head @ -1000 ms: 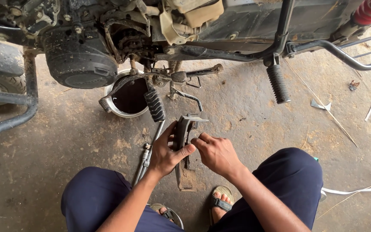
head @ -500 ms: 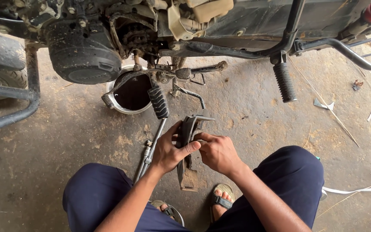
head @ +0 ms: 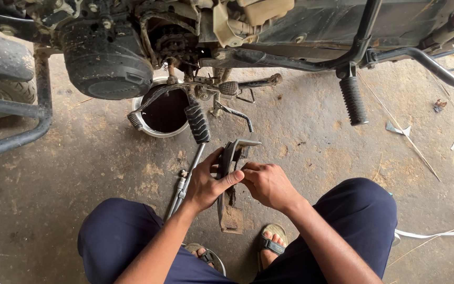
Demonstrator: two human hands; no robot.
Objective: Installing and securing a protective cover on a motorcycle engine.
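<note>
I squat on a concrete floor beside a motorcycle (head: 269,26). A dark metal stand part (head: 228,208) with a flat rusty foot rests upright between my knees. My left hand (head: 206,181) grips its upper part, thumb across the front. My right hand (head: 269,184) holds the same part from the right side, fingers curled against it. A long socket wrench (head: 182,184) lies on the floor just left of my left hand.
A round metal pan (head: 156,131) of dark oil sits under the engine (head: 106,63). Two rubber footpegs hang down, one (head: 198,123) near the pan, one (head: 354,100) to the right. A tyre (head: 1,68) and crash bar (head: 40,100) stand left. Scraps litter the floor right.
The view has shifted slightly; both hands stay on the stand part, with my left thumb now pressed across its front.
</note>
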